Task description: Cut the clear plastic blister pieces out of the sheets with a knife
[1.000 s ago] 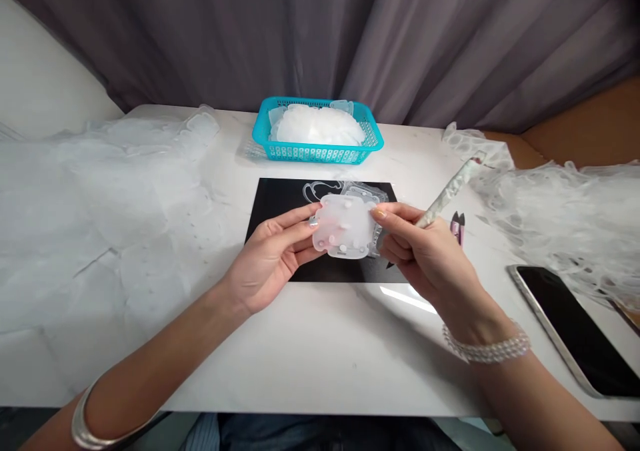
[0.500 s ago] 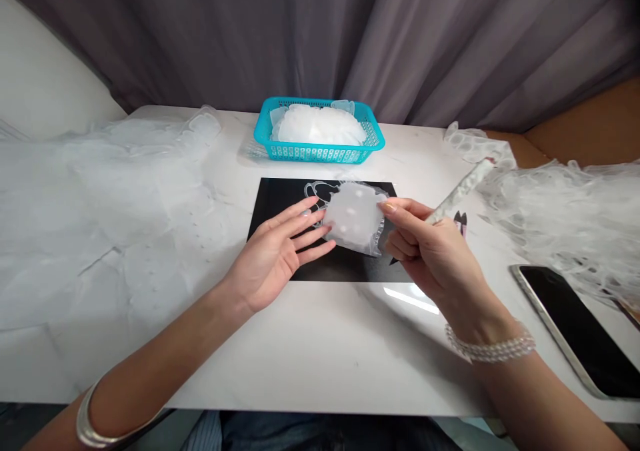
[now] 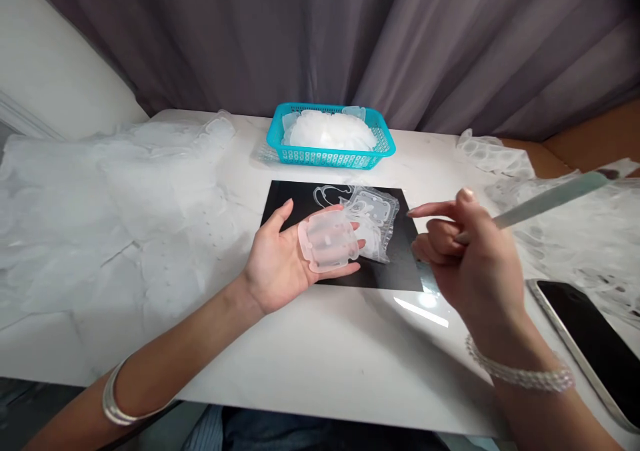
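My left hand (image 3: 283,261) is palm up with fingers stretched out. Across its palm and fingers lies a translucent plastic piece (image 3: 327,241), a rounded square with notched edges. My right hand (image 3: 470,251) has its fingers curled around a slim, pale green pen-like tool (image 3: 550,201), whose far end points up to the right. Its index finger is extended, and its thumb is raised. Between the hands, a clear plastic sheet (image 3: 387,214) with frosted shapes and cut outlines rests on a black mat (image 3: 400,274). My left fingers partly cover this sheet.
A turquoise basket (image 3: 327,158) full of frosted pieces stands behind the mat. A large heap of translucent sheets (image 3: 115,224) covers the left side of the white table (image 3: 300,364). Cut scraps (image 3: 565,238) pile up at right, near a phone (image 3: 590,344).
The frosted piece has passed from my right fingertips onto my left palm. My right hand has moved right, away from the mat, still holding the tool. The plastic sheet beneath is now exposed.
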Tool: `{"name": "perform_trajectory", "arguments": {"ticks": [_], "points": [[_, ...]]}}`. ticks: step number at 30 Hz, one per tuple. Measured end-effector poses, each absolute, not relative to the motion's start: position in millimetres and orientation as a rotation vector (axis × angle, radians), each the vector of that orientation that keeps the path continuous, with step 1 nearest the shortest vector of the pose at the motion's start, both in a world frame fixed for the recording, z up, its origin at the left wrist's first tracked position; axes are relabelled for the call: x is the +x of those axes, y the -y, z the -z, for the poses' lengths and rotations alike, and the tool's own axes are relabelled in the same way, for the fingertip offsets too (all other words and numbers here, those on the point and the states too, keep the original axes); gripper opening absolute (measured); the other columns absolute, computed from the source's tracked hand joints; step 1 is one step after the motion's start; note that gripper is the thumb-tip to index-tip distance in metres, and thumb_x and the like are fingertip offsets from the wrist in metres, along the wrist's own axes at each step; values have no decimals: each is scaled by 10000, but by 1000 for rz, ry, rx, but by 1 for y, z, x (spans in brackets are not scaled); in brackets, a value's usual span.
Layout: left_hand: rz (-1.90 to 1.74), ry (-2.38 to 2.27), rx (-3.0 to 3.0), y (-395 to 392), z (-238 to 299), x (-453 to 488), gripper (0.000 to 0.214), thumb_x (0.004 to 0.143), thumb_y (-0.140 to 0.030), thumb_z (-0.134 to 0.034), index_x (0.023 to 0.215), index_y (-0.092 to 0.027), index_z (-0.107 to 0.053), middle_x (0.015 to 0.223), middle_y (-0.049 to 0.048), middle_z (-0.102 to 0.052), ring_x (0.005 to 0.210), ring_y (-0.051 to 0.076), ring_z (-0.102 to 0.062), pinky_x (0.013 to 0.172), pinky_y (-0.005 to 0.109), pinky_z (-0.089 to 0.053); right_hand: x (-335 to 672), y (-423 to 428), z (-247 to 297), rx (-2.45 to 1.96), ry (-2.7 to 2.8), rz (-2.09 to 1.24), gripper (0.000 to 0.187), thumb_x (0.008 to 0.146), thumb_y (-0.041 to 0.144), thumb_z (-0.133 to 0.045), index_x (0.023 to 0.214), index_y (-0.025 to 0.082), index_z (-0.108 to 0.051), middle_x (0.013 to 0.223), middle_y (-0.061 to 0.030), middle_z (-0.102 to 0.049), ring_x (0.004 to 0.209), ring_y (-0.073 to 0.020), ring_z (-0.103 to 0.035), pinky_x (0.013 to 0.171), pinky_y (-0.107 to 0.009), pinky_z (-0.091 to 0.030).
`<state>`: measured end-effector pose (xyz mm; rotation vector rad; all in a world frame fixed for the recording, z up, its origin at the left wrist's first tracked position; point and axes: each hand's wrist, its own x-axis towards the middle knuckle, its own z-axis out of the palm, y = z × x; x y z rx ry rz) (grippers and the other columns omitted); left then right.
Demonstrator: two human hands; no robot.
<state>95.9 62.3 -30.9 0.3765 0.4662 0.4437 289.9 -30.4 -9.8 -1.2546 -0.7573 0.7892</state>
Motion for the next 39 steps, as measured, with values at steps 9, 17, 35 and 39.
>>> {"name": "perform_trajectory", "arguments": {"ticks": [9,17,35,39], "points": [[-435,-455,429,-63,32,96,580,955,-544,-443,1376,-159,-548,1396,184,-588,1263,399,-576,1040,616,-439,316,24,16,-1134,523,-935,312,911,428,-599,711,195,-655,473,98,-134,437,-83,-72,421,-261,-136],[-1055,-667,1264,-108,11,96,400,973,-381,-570,1366,-311,-545,1431,27,-553,1376,286,-442,985,456,-528,331,19,23,-1078,479,-947,298,847,485,-668,808,206,-573,481,122,-199,393,-66,-115,394,-231,-134],[-98,-154,2814,-137,40,168,537,800,-106,-537,1319,-219,-620,1343,107,-609,1357,319,-470,1151,463,-327,362,8,53,-2183,1211,-405,240,939,302,-495,985,167,-688,904,-122,-714,847,-243,-646,702,-294,-409],[-1,-125,3004,-138,35,165,273,914,-174,-480,1134,-166,-641,1023,93,-638,1003,259,-599,896,393,-474,373,-16,68,-2296,1231,-392,259,927,334,-533,1025,140,-673,1045,-193,-701,976,-313,-656,754,-334,-435]]}}
